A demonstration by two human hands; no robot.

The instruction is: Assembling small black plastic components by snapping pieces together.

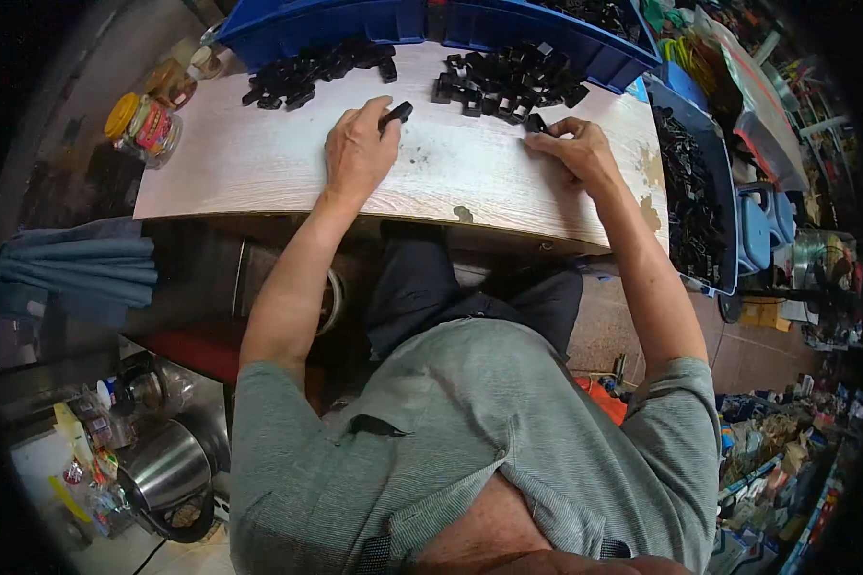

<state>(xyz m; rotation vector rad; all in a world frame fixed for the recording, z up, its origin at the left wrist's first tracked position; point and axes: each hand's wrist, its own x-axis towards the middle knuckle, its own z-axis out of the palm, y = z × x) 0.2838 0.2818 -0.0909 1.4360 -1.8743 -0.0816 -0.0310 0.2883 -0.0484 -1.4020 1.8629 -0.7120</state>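
My left hand (360,144) is closed over the left middle of the white table, gripping a small black plastic part (396,116) that sticks out past the thumb and forefinger. On the right, my right hand (577,151) pinches another black plastic piece (535,124) at the near edge of a pile of square-holed black parts (508,81). Beyond my left hand lies a second pile of black parts (321,72). Part of each held piece is hidden by the fingers.
Two blue bins (326,21) line the table's (249,163) far edge. A blue crate (729,259) of black parts stands off the right end. A jar with a yellow lid (144,129) sits at the left. Blue cloth (77,264) hangs lower left, above a steel kettle (168,465).
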